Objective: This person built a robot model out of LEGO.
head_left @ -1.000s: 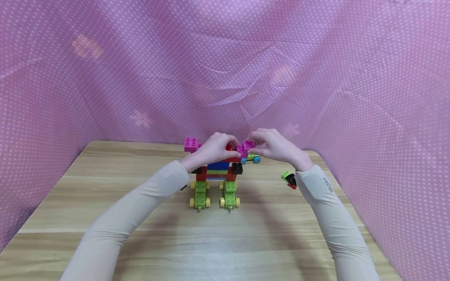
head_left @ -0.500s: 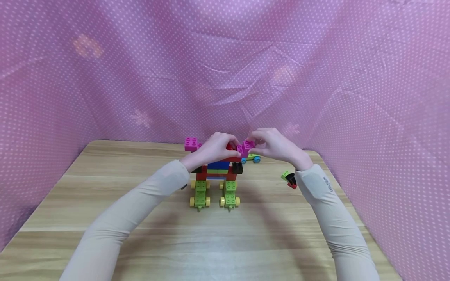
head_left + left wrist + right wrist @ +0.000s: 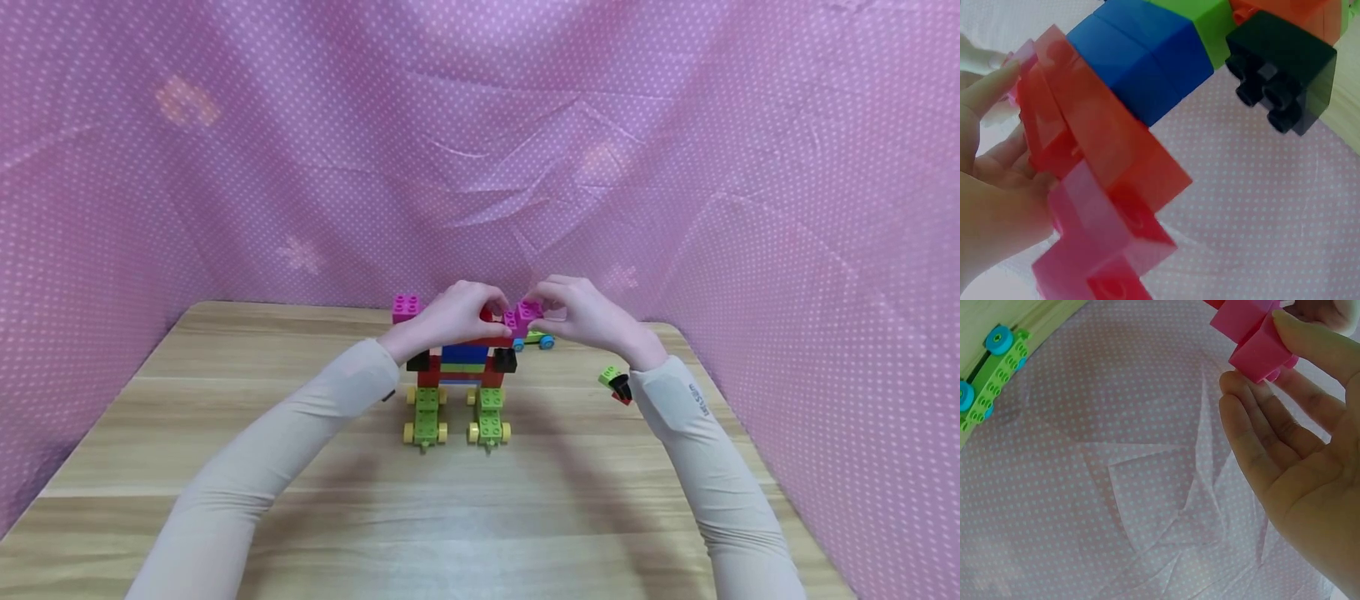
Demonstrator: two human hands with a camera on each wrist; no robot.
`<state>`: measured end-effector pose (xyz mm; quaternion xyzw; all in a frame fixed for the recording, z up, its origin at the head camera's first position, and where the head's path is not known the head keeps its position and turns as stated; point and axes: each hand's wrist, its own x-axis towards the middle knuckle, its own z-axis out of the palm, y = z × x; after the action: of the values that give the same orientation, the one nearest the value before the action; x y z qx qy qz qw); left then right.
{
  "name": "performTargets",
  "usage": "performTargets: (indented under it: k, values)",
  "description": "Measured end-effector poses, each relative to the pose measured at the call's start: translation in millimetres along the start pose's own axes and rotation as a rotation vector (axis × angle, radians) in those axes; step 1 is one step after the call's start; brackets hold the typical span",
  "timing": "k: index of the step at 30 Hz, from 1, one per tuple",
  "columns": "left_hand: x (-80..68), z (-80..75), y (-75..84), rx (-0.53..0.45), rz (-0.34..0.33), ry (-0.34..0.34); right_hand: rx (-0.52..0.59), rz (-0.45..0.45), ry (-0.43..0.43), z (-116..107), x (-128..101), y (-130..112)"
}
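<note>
While the upright multicoloured plastic brick figure is steadied by the left hand, its top is clasped. A magenta plastic brick, studs up, is pinched by the right hand.

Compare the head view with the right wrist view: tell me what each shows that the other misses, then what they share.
Only the head view shows the whole block figure standing on the table, its green wheeled feet, the left hand gripping its top, and a small loose cluster of blocks on the right.

Only the right wrist view shows the right hand's palm and fingers from the inside, thumb and fingertips pinching.

Both show the right hand on the pink block, the blue-wheeled green car and the pink dotted cloth.
</note>
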<state>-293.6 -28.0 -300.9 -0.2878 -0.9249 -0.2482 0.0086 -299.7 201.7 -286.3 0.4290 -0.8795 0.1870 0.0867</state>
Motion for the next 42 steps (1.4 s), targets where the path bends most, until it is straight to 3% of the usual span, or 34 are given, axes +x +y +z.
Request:
performTargets:
  k: [9, 18, 26, 33, 42]
  values:
    - [-12.3, -14.9, -7.8, 0.004, 0.002, 0.029, 0.040, -0.006, 0.021, 4.4, -3.5, 4.0]
    - [-35.6, -36.4, -16.0, 0.023, -0.023, 0.067, 0.096, -0.003, 0.066, 6.4, -14.0, 9.3]
    - [-51.4, -40.7, -30.8, 0.017, -0.019, 0.109, 0.093, -0.003, 0.104, 7.5, -23.4, 17.1]
    - [-62.3, -41.9, -42.5, -0.017, -0.037, 0.126, 0.063, 0.069, 0.129, 10.9, -38.9, 31.9]
    - [-73.0, -42.9, -54.5, -0.021, -0.045, 0.155, 0.101, 0.223, 0.099, 26.3, -73.2, 66.3]
